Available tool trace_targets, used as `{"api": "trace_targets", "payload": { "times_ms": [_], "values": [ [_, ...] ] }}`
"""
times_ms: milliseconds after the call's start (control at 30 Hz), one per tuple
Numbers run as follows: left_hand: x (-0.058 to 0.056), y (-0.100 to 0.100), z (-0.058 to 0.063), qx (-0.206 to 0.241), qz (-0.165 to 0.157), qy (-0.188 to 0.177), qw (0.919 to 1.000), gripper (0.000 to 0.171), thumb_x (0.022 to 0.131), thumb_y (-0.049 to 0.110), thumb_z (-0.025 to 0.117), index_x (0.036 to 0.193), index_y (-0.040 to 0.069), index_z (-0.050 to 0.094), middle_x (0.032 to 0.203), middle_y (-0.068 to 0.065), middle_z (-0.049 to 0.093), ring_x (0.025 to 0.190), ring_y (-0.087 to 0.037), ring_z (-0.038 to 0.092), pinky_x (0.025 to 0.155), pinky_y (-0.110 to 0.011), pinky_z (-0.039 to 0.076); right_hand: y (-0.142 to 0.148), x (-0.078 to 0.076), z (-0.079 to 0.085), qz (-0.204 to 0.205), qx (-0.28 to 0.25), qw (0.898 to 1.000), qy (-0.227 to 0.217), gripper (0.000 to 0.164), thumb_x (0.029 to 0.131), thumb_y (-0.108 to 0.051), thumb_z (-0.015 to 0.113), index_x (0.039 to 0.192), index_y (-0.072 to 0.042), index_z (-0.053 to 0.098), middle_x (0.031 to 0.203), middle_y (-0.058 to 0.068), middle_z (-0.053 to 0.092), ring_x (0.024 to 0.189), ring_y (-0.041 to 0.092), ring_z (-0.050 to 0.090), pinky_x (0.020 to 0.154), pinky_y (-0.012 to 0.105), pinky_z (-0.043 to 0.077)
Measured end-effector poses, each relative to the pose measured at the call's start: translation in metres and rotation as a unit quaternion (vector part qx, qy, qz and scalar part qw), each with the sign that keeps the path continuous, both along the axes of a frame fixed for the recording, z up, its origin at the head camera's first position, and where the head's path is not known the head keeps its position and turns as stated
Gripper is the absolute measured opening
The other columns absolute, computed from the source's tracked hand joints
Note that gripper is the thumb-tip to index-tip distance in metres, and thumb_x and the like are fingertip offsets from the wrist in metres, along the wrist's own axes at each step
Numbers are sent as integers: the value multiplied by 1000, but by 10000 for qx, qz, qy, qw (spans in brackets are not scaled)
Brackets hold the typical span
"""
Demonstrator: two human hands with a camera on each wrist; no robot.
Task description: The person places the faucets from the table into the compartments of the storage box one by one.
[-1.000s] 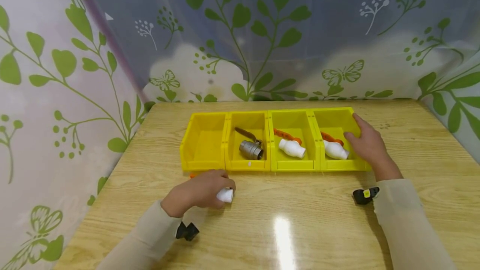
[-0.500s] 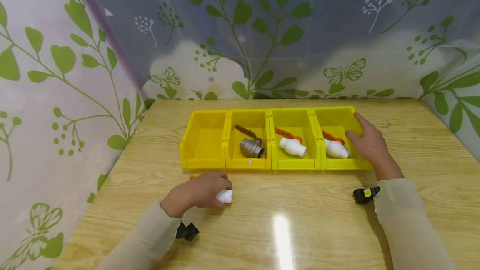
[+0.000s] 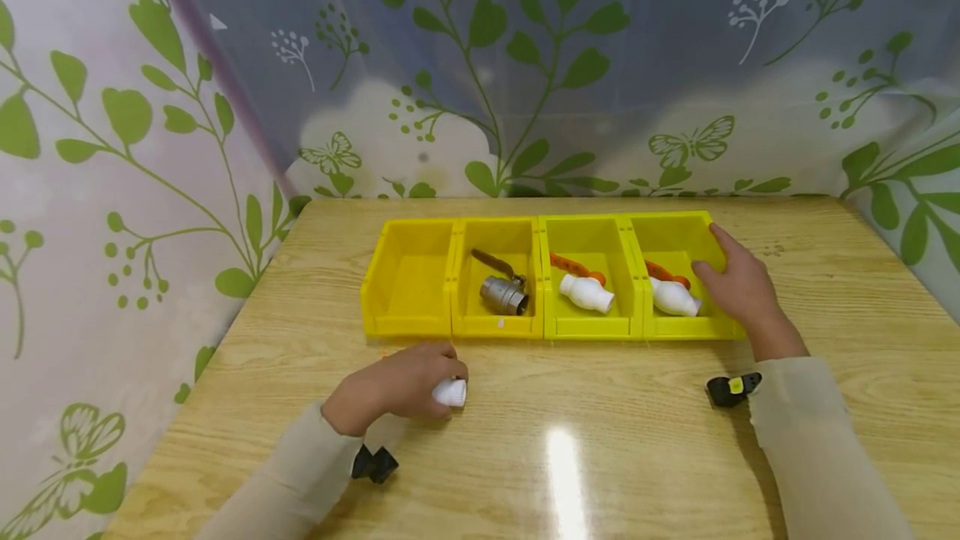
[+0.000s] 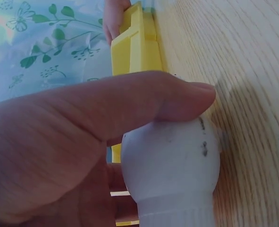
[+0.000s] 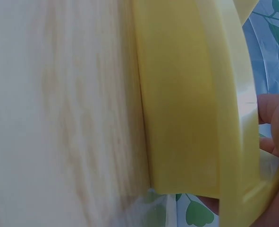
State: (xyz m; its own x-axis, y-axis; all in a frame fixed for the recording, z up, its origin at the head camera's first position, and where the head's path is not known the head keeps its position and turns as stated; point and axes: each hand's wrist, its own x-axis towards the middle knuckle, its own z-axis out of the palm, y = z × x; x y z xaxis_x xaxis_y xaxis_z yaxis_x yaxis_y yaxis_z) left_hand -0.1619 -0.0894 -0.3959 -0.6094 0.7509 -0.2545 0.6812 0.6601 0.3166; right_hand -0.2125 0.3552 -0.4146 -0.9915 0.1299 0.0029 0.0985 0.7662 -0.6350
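In the head view my left hand [image 3: 408,380] grips a white plastic ball valve [image 3: 450,392] just in front of the bins. The thumb lies across the valve's round body [image 4: 172,161] in the left wrist view, close to the wood. Only a sliver of orange shows beyond the knuckles. My right hand [image 3: 742,290] holds the right wall of the rightmost yellow bin [image 3: 686,329], thumb on the inner side. In that bin lies a white valve [image 3: 675,298] with an orange handle. Another white valve [image 3: 587,293] and a metal valve [image 3: 504,296] lie in the two middle bins.
The leftmost yellow bin [image 3: 408,327] joins the row of bins on the wooden table [image 3: 637,440]. A leaf-patterned curtain [image 3: 420,65] hangs behind and to the left. Black wrist cameras sit below both hands.
Less of the orange part shows behind my left hand. Both hands otherwise stay nearly where they were, and the bins and their valves keep their places.
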Motion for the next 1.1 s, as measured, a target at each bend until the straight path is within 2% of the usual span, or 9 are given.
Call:
{"api": "trace_targets", "payload": {
  "times_ms": [267,1100],
  "values": [
    [-2,-1,-3,65,-64,66,9999,22,79,14,76,98,16,66,105,-4,57,86,-17,50,73,-27,45,1,-1,0,-7,-31,10000,16,68,103,-27,41,156,-5,5,154,33,16,136,55,21,105,67,22],
    [-3,0,-5,42,78,-50,9999,24,79,16,75,101,15,66,103,-3,55,84,-16,49,71,-26,45,3,-2,-2,16,-20,10000,-53,68,103,-29,40,156,-6,5,154,33,16,135,57,20,104,68,22]
  ]
}}
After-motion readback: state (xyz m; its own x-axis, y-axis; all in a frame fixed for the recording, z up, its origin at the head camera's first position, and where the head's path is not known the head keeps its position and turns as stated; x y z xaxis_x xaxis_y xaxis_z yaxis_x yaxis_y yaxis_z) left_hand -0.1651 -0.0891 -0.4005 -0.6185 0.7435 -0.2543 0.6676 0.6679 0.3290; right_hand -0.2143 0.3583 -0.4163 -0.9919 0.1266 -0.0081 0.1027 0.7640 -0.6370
